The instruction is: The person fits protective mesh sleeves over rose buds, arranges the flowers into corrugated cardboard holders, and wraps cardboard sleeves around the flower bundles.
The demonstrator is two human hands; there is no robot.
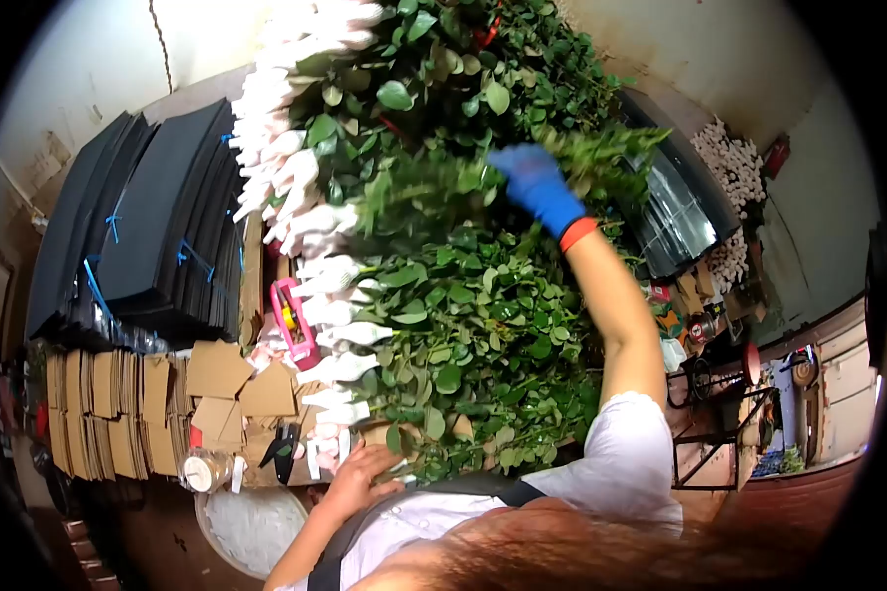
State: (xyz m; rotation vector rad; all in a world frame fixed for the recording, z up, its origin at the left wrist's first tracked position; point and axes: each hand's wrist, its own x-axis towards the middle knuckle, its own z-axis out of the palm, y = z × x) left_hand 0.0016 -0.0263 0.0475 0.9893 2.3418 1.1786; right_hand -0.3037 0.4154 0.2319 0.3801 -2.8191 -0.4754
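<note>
Long leafy flower stems [463,345], which look like roses, lie side by side in a thick pile, their heads in white sleeves [340,335] pointing left. My right hand [534,182], in a blue glove with a red cuff, reaches over the pile. Its fingers are closed around a leafy stem [419,202], blurred by motion. Near the front edge, my bare left hand [363,480] rests with fingers stretched out, beside the nearest white-sleeved heads. Left of the sleeved heads stands a pink tape dispenser [296,323] with a yellow roll.
Black sheets [163,207] tied with blue string stand at left. Below them are cardboard pieces [118,414], a black-handled tool [283,451] and a jar [207,471]. A clear-wrapped dark bundle [675,212] and more white-sleeved flowers [729,177] are at right.
</note>
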